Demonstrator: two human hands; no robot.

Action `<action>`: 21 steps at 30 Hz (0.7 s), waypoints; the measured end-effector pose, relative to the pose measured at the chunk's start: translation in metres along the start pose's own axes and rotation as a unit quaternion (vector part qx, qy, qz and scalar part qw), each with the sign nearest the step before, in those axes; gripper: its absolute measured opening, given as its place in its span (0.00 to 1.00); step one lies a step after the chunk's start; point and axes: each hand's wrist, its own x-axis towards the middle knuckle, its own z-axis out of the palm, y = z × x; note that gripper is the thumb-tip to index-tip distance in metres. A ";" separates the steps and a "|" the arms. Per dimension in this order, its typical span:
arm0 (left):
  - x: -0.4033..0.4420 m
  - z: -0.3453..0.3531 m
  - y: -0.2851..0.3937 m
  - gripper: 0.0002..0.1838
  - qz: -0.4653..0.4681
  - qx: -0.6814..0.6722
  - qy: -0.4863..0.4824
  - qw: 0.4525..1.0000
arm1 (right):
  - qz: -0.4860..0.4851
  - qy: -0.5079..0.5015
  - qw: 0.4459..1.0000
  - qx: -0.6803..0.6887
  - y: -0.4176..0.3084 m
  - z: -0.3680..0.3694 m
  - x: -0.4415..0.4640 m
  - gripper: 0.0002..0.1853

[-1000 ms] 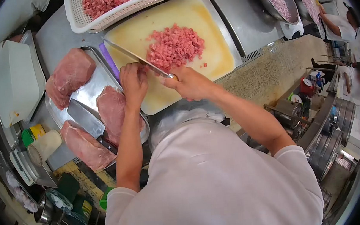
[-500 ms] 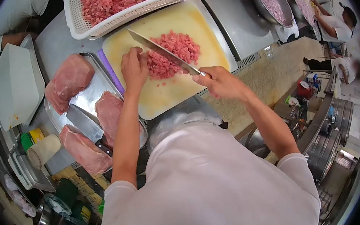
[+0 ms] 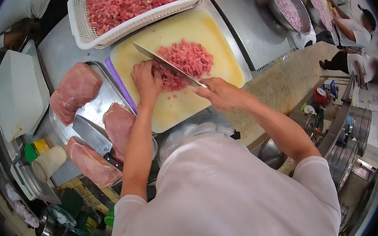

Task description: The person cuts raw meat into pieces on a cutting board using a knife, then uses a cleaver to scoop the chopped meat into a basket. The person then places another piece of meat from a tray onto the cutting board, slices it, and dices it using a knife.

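Observation:
My right hand (image 3: 220, 93) grips a large knife (image 3: 170, 65) by its handle. The blade slants up and left across the left edge of a heap of diced raw meat (image 3: 191, 56). My left hand (image 3: 148, 82) is on the near left side of the blade, fingers curled and bunched close to it. Whatever lies under those fingertips is hidden. Both hands are over a yellowed white cutting board (image 3: 227, 64) with a purple strip on its left edge. A few loose meat bits lie on the board's near side.
A white perforated basket (image 3: 143, 20) of diced meat stands behind the board. To the left, a metal tray (image 3: 89, 113) holds large raw meat pieces (image 3: 76, 91) and a second knife (image 3: 94, 135). Metal bowls (image 3: 305, 24) of chopped food and other people are at far right.
The view has shifted slightly, so the table things sit lower. My left hand's fingers look closer to the blade. The knife keeps about the same slant across the heap.

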 end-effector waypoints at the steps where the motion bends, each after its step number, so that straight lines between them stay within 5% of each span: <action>1: 0.001 0.001 -0.001 0.11 0.008 0.005 0.002 1.000 | -0.014 0.002 1.000 0.003 0.002 0.009 0.019 0.28; 11: -0.024 -0.026 0.009 0.03 -0.051 -0.152 -0.080 0.984 | -0.080 0.072 0.994 -0.005 0.007 0.007 0.001 0.19; 14: -0.035 -0.049 0.034 0.03 -0.080 -0.096 0.052 0.991 | -0.168 0.098 0.973 -0.127 0.025 0.000 -0.029 0.15; 17: -0.033 -0.070 0.064 0.04 -0.031 -0.086 0.142 0.986 | -0.223 0.147 0.942 -0.204 0.039 0.002 -0.042 0.12; 21: -0.008 -0.038 0.106 0.12 0.119 -0.053 0.033 0.991 | -0.231 0.184 0.910 -0.291 0.052 0.020 -0.032 0.11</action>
